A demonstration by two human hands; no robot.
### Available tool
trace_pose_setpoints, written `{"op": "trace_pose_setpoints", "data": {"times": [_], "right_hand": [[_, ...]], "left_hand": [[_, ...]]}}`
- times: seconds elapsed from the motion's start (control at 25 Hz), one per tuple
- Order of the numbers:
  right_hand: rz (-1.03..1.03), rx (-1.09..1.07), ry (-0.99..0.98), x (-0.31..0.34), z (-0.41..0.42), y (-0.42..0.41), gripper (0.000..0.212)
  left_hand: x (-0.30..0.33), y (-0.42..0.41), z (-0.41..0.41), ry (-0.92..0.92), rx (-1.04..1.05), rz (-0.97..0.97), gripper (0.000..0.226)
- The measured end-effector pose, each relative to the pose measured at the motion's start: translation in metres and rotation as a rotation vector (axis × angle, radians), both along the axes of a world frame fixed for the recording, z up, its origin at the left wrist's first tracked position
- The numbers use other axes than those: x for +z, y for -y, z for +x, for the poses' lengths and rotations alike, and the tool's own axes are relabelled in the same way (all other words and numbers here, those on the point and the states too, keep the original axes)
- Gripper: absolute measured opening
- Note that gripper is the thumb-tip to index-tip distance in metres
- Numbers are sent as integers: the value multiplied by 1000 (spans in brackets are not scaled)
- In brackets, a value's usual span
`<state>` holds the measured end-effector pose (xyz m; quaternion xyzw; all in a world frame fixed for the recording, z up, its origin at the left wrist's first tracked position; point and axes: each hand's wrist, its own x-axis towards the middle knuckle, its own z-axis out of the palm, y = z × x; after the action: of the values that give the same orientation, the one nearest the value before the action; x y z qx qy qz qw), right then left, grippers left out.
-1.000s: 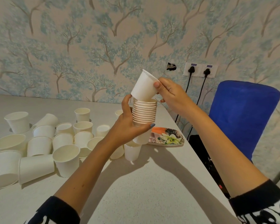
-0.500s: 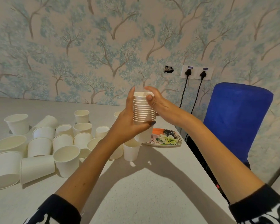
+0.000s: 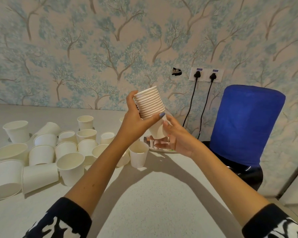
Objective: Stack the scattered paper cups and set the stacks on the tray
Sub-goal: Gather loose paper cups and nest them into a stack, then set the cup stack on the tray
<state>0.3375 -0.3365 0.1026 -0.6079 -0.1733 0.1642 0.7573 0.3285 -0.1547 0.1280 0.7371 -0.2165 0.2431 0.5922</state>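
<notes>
A stack of several white paper cups (image 3: 150, 104) is held in the air above the table, tilted slightly left. My left hand (image 3: 136, 124) grips it round the rims, thumb across the front. My right hand (image 3: 175, 140) cups the bottom cup of the stack from below and from the right, fingers curled under it. The flowered tray (image 3: 163, 149) lies on the table behind and under my right hand, mostly hidden. Several loose white cups (image 3: 70, 167) are scattered on the left of the table, some upright, some on their sides. One upright cup (image 3: 138, 155) stands just left of the tray.
The grey table (image 3: 153, 203) ends at a right edge close to the tray. A blue-backed chair (image 3: 244, 124) stands beyond that edge. Two black cables (image 3: 190, 107) hang from wall sockets behind the tray.
The single cup went onto the top of the stack. My right hand then dropped from the stack's top to its bottom, and the stack tilted slightly.
</notes>
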Motion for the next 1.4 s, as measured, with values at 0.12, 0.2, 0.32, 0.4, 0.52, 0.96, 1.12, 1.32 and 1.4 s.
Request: {"op": "trace_pose_setpoints", "data": {"times": [0.12,0.2,0.32,0.4,0.52,0.96,1.12,1.32,1.4], "right_hand": [[126,-86,-16,-14,2,3,57],[201,-208,-40,-14,4,6,53],[246,-392,-32,-11,9,15,49],[171,-529,66,-8,14,21,52],[21,-722,206,5,25,27,58],[-700,-775,485,15,87,18,77],[-857,-714,555,2,103,10,80],[-963,-651,537,-16,113,6,79],[-967,-629,531,-22,114,5,78]], "left_hand": [[1,10,7,-37,79,61,91],[3,10,15,-16,185,190,85],[7,10,28,-12,169,414,89],[5,16,37,-35,134,510,95],[3,25,53,-70,87,583,86],[-22,34,118,-429,-35,965,35],[-31,38,132,-785,-185,718,36],[-43,43,137,-938,-232,662,35],[-47,46,139,-882,-172,725,28]]}}
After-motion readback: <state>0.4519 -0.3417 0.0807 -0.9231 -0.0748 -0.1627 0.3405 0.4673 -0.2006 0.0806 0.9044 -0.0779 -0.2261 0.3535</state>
